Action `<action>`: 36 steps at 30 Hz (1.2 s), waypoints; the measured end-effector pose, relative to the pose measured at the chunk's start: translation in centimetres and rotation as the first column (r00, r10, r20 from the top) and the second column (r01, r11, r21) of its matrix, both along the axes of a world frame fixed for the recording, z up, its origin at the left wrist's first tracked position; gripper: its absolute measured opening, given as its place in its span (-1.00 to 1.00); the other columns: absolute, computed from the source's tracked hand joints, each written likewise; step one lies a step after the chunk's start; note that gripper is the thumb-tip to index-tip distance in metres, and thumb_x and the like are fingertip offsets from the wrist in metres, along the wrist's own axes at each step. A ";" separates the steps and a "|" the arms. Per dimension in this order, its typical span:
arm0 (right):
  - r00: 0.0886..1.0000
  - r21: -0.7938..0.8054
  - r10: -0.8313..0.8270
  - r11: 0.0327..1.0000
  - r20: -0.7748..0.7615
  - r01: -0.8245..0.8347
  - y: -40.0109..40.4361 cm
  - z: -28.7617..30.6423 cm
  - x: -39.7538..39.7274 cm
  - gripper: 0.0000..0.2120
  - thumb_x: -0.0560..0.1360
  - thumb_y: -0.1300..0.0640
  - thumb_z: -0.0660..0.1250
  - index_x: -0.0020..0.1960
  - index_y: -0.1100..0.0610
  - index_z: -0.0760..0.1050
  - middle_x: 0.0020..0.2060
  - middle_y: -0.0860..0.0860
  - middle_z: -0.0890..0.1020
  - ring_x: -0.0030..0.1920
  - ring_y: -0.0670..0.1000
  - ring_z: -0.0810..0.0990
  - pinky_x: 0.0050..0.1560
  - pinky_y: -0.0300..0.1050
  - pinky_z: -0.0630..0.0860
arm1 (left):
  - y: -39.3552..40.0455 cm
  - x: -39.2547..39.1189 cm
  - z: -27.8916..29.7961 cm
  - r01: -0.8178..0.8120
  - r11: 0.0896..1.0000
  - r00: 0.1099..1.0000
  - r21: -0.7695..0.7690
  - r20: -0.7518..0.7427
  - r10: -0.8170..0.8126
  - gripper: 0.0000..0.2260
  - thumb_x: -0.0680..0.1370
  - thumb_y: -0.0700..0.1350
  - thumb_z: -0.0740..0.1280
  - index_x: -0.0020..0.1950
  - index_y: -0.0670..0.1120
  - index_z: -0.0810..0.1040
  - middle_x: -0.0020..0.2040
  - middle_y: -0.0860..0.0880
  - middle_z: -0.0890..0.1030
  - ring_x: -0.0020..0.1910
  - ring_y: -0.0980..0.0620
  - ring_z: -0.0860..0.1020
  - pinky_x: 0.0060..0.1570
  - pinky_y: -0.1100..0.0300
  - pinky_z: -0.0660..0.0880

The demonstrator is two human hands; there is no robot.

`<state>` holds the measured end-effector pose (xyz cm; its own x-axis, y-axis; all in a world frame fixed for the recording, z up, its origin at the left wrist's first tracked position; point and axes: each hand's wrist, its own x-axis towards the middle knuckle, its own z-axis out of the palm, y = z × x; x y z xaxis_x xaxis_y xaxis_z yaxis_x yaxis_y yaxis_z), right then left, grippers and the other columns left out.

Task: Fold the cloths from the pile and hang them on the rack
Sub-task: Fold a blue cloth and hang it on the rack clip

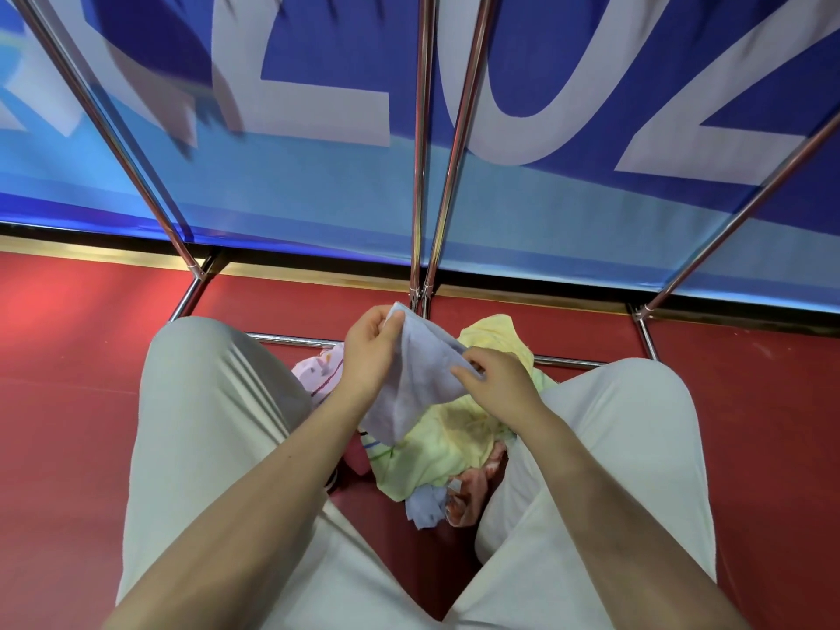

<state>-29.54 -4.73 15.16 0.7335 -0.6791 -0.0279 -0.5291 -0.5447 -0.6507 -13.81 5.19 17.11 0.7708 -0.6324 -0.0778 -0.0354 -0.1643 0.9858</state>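
Both hands' fingers [394, 316] pinch pale blue cloth [416, 379] above pile [447, 441].

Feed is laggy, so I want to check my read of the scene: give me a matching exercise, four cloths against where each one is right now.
Things:
1. light blue cloth
2. yellow cloth
3. pink cloth
4. small blue cloth

Places:
A. near edge of the pile
B. held up in both hands
C. left of the left hand
D. middle of the pile, under the right hand

Pairs: 1-B, 2-D, 3-C, 4-A
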 end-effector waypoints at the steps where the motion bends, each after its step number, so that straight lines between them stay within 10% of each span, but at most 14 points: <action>1: 0.999 -0.012 -0.039 0.999 0.036 0.039 0.0 0.2 0.0 -0.69 0.51 0.08 0.33 -0.36 0.02 0.31 -0.47 -0.09 0.37 -0.40 -0.06 0.33 -0.32 -0.18 0.24 | 0.2 0.3 0.0 -0.023 1.000 1.000 0.003 0.012 0.023 -0.84 0.61 -0.14 0.25 -0.11 -0.13 0.57 -0.28 0.09 0.52 -0.36 0.32 0.43 -0.32 0.50 0.34; 6: 0.984 0.049 -0.138 0.990 0.113 0.133 0.0 0.6 -0.2 -0.94 0.48 0.07 0.39 -0.10 0.03 0.52 -0.28 -0.10 0.55 -0.23 -0.07 0.49 -0.17 -0.15 0.45 | 0.8 0.9 -0.6 -0.068 0.997 0.995 0.039 0.072 0.065 -0.81 0.62 -0.09 0.23 -0.11 -0.12 0.57 -0.25 0.09 0.54 -0.27 0.24 0.44 -0.28 0.50 0.36; 11: 0.975 0.041 -0.212 0.977 0.062 0.210 -0.4 0.1 -0.2 -0.75 0.49 0.08 0.38 0.16 0.05 0.52 -0.34 -0.09 0.44 -0.30 -0.07 0.43 -0.27 -0.20 0.34 | 0.8 -0.1 -0.3 0.016 1.000 0.990 -0.007 0.137 -0.015 -0.85 0.62 -0.14 0.24 -0.11 -0.08 0.55 -0.26 0.13 0.53 -0.29 0.34 0.44 -0.20 0.45 0.36; 16: 0.967 0.096 -0.253 0.963 -0.016 0.254 -0.9 -0.5 -0.4 -0.91 0.47 0.10 0.40 -0.20 0.08 0.61 -0.19 -0.02 0.42 -0.21 0.00 0.44 -0.24 -0.18 0.33 | 1.0 -1.0 0.3 0.147 0.987 0.973 -0.062 0.186 -0.134 -0.88 0.62 -0.19 0.24 -0.02 -0.05 0.56 -0.14 0.15 0.60 -0.13 0.34 0.51 -0.04 0.40 0.42; 20: 0.959 0.239 -0.279 0.935 0.044 0.261 -0.9 -0.7 -0.4 -0.68 0.42 0.16 0.43 -0.41 0.03 0.37 -0.21 -0.01 0.36 -0.21 -0.01 0.39 -0.22 -0.17 0.30 | 1.2 -1.2 1.2 0.159 0.979 0.980 -0.131 0.140 -0.140 -0.86 0.63 -0.22 0.23 0.01 -0.18 0.57 -0.12 0.07 0.59 -0.15 0.31 0.51 -0.07 0.45 0.42; 36: 0.804 0.578 -0.467 0.793 0.368 0.196 -0.7 1.5 0.1 -0.91 0.50 0.22 0.38 0.00 0.18 0.56 -0.11 0.08 0.62 -0.08 0.01 0.56 -0.05 -0.07 0.48 | 1.3 1.0 0.4 -0.074 0.977 0.995 -0.198 -0.074 0.060 -0.85 0.64 -0.09 0.22 0.01 -0.05 0.59 -0.10 0.13 0.59 -0.08 0.18 0.51 0.01 0.22 0.42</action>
